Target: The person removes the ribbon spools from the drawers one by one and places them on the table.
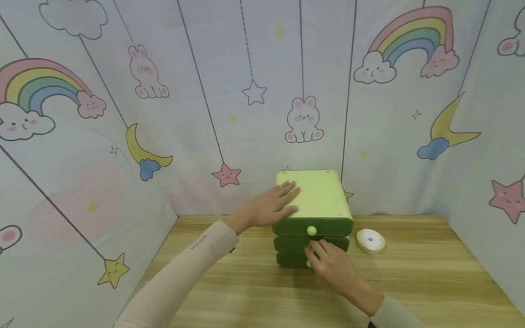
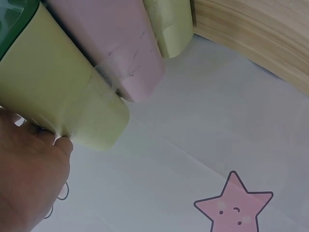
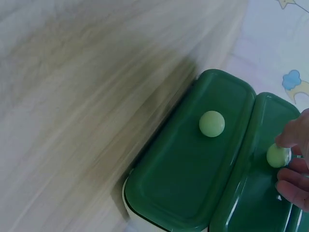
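Observation:
A small three-tier drawer unit (image 1: 321, 193) with a pale green top and dark green fronts stands on the wooden table. My left hand (image 1: 272, 205) rests on its top, near the left edge, fingers spread. In the left wrist view the left hand (image 2: 34, 169) overlaps the edge of the pale upper tier (image 2: 72, 96). My right hand (image 1: 330, 266) is at the middle drawer, thumb and fingers around its round light green knob (image 3: 277, 155). Above it shows the top drawer's knob (image 1: 311, 231). The bottom drawer's knob (image 3: 212, 123) is untouched.
A white ribbon-like roll (image 1: 370, 240) lies on the table (image 1: 229, 291), right of the unit. Behind stands a cloth backdrop (image 1: 254, 132) with rainbows, stars and rabbits. A pink middle tier (image 2: 116, 43) with clear tape shows along the unit's side.

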Demonstrator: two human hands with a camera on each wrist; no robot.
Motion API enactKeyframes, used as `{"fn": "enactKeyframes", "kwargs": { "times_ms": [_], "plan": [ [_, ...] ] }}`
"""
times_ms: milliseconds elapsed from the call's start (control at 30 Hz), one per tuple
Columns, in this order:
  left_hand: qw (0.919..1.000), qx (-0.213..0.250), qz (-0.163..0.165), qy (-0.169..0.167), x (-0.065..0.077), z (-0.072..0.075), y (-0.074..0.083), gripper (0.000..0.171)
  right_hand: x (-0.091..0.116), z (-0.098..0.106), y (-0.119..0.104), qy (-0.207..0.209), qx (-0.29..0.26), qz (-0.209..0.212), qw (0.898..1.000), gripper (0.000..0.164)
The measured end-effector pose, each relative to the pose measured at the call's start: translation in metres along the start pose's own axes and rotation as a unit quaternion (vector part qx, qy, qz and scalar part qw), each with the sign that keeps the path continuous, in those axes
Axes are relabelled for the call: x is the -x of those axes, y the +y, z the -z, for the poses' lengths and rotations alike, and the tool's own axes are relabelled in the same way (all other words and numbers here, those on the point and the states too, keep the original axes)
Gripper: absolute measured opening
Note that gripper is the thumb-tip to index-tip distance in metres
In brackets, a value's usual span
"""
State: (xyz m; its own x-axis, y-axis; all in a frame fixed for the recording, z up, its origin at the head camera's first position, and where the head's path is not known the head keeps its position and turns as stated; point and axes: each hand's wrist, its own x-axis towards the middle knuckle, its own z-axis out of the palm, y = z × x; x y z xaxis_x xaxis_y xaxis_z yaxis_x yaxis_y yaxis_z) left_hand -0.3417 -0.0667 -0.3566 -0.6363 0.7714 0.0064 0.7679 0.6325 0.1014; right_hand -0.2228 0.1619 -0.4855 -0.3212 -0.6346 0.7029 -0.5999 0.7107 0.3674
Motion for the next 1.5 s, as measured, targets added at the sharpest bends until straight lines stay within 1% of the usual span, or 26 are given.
{"fn": "enactKeyframes", "kwargs": {
  "times_ms": [167,200,300,333,400,433,467,533,567,700,967,1133,1367,1500],
  "plan": [
    [1.0000,-0.004,-0.003,0.003,0.000,-0.001,0.000,0.072,0.000,0.000,0.001,-0.008,0.000,0.008,1.000,0.065],
    [1.0000,-0.003,-0.003,0.003,0.001,-0.001,0.000,0.072,0.001,0.000,0.001,-0.012,0.000,0.010,1.000,0.058],
    [1.0000,0.000,-0.003,0.004,0.001,0.000,0.000,0.072,0.001,0.000,0.001,-0.024,0.000,0.012,1.000,0.016],
    [1.0000,0.000,-0.003,0.003,0.001,0.000,0.000,0.072,0.001,0.001,0.001,-0.026,0.000,0.012,1.000,0.011],
    [1.0000,-0.001,-0.002,0.003,0.001,0.000,0.001,0.072,0.002,0.000,0.002,-0.032,-0.001,0.013,0.999,0.035],
    [1.0000,-0.002,-0.002,0.003,0.001,0.000,0.001,0.072,0.002,0.000,0.002,-0.032,0.001,0.014,0.999,0.042],
    [1.0000,-0.003,-0.001,0.003,0.001,0.000,0.001,0.071,0.002,0.000,0.002,-0.033,0.003,0.015,0.999,0.043],
    [1.0000,-0.004,-0.002,0.003,0.001,0.000,0.001,0.072,0.002,-0.001,0.002,-0.030,0.009,0.019,0.999,0.015],
    [1.0000,-0.004,-0.002,0.004,0.001,0.000,0.001,0.072,0.002,-0.002,0.002,-0.027,0.012,0.021,0.999,0.010],
    [1.0000,-0.002,-0.004,0.005,0.000,0.000,0.001,0.072,0.003,-0.005,0.001,-0.011,0.025,0.026,0.999,0.069],
    [1.0000,-0.003,0.000,0.004,0.001,0.000,0.002,0.072,0.005,-0.003,-0.001,-0.011,0.019,0.022,1.000,0.072],
    [1.0000,-0.005,0.001,0.001,0.002,-0.001,0.002,0.073,0.008,0.001,-0.004,-0.009,0.011,0.029,0.999,0.070],
    [1.0000,-0.001,-0.001,0.008,0.000,-0.001,0.001,0.073,0.006,0.007,-0.008,0.013,0.006,0.034,0.999,0.064],
    [0.9999,-0.006,0.002,0.009,0.000,-0.001,0.000,0.073,0.005,0.010,-0.010,0.017,0.006,0.038,0.999,0.063]
  ]
}}
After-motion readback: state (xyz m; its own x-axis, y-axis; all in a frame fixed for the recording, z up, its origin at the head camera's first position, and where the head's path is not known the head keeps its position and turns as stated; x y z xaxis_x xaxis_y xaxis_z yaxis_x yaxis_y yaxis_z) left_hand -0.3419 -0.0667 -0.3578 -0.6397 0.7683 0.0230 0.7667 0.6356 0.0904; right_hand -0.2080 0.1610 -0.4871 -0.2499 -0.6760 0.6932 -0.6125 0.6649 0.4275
